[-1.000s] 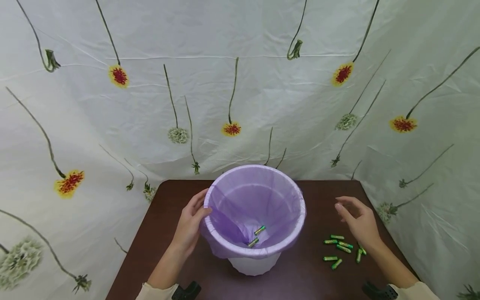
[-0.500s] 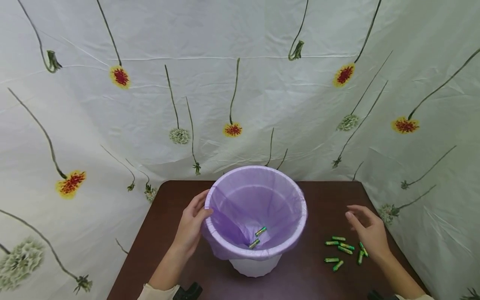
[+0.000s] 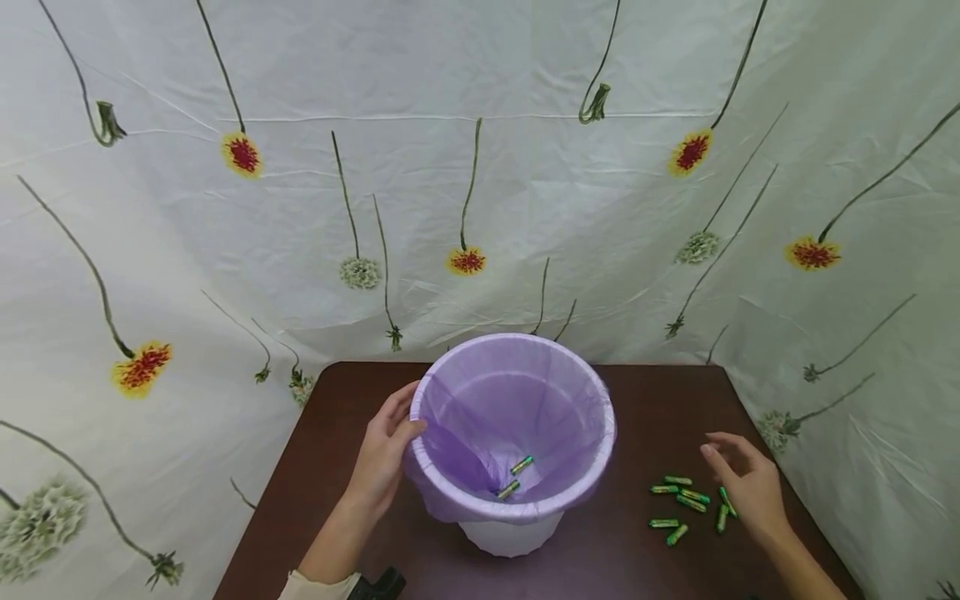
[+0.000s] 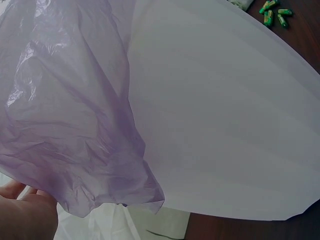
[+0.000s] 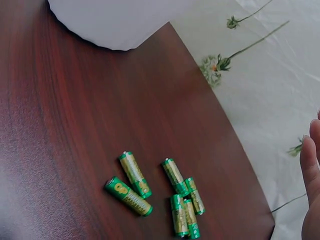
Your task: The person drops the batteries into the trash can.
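Observation:
A white bin [image 3: 510, 533] lined with a purple bag [image 3: 517, 400] stands mid-table. Two green batteries [image 3: 516, 475] lie at the bag's bottom. My left hand [image 3: 397, 417] grips the bin's left rim, thumb over the edge. In the left wrist view the bag [image 4: 70, 110] hangs over the bin's white wall [image 4: 215, 125], with that hand [image 4: 25, 215] at the bottom left. Several green batteries [image 3: 686, 504] lie loose on the table to the right. My right hand [image 3: 731, 467] hovers just above and beside them, fingers relaxed and holding nothing. The right wrist view shows the batteries [image 5: 175, 192] and my fingertips [image 5: 311, 170].
The dark brown table [image 3: 630, 400] is small, with its right edge close behind the batteries. A white cloth printed with flowers [image 3: 465, 192] hangs behind and on both sides. The bin's base [image 5: 115, 20] stands left of the loose batteries.
My right hand has moved away from the bin, down and to the right, and now sits over the loose batteries. The left hand and bin have stayed in place.

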Demonstrator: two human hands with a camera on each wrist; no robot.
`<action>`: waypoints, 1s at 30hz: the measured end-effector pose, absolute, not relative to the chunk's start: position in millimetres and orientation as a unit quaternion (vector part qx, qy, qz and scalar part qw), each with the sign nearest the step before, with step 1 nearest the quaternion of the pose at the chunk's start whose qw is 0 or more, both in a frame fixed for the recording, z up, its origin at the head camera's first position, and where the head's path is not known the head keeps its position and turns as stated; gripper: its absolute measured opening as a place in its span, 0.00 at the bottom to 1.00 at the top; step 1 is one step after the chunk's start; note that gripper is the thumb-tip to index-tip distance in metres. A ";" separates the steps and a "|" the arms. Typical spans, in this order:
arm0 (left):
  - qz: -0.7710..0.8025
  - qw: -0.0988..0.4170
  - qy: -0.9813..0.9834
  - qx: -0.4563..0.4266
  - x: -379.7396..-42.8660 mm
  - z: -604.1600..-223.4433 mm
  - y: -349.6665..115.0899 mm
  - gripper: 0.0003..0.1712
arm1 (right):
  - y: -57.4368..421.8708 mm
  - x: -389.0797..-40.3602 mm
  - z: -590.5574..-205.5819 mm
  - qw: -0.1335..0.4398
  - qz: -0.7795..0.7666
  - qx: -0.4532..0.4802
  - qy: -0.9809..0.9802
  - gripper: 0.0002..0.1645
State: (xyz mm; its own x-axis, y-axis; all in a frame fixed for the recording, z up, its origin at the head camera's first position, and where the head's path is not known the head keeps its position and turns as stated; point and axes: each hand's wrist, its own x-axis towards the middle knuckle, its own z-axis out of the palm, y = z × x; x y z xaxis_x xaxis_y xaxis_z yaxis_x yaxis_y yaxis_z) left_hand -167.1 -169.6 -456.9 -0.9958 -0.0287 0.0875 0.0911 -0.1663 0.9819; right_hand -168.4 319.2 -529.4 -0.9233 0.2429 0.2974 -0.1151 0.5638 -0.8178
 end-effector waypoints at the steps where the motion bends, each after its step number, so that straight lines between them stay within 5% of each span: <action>1: -0.762 0.040 -0.646 -0.024 -167.2 -457.0 -169.4 0.33 | 320.3 -168.0 -531.5 0.192 0.464 -0.040 -0.864 0.18; 30: -0.763 0.048 -0.643 -0.039 -167.3 -462.1 -169.3 0.33 | 337.0 -148.8 -592.9 0.161 0.438 -0.167 -0.868 0.20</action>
State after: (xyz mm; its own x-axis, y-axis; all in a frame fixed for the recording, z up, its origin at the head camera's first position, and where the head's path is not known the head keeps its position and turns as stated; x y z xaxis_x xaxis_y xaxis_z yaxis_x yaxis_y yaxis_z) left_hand -167.3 -169.3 -462.1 -0.9923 -0.0238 0.1214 0.1237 -0.1672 0.9781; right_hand -148.8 337.0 -592.9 -0.8923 0.4315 0.1327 0.1496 0.5600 -0.8149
